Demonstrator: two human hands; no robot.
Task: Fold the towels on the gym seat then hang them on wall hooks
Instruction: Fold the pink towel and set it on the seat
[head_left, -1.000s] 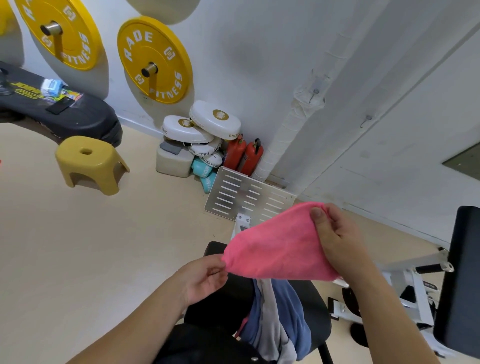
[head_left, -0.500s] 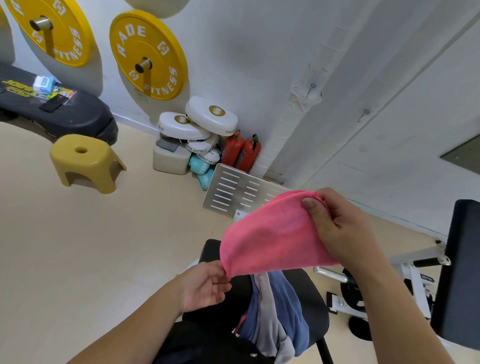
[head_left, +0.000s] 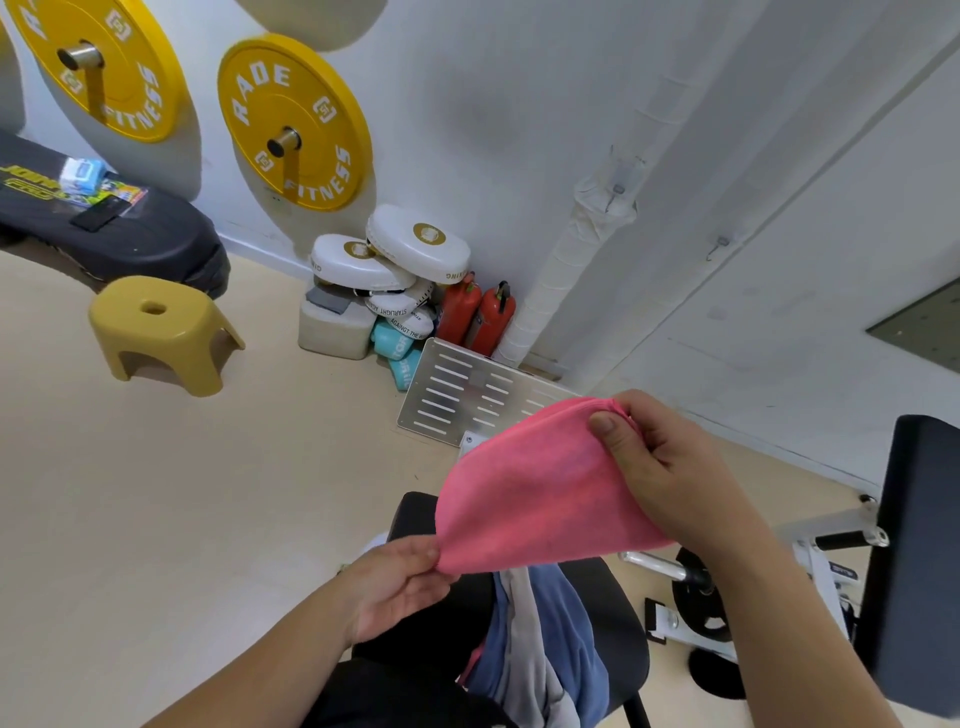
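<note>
**Pink towel (head_left: 540, 488) stretched in the air above the gym seat (head_left: 623, 623)**

Left hand (head_left: 395, 587) pinches the low corner. Right hand (head_left: 670, 467) clamps the top corner, thumb in front and fingertips lost behind the cloth. The towel hides the seat's far edge and a corner of the slotted metal plate (head_left: 467, 389). Blue and grey towels (head_left: 545, 634) droop over the seat and are cut off below. Wall hooks (head_left: 719, 244) sit beyond.

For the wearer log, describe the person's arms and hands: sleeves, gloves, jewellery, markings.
Left hand and right hand are bare: no gloves, no rings showing. The left forearm and right forearm are uncovered to the frame's edge, with no sleeve, watch or wristband in view. The right thumbnail is short and unpainted. No markings visible.
</note>
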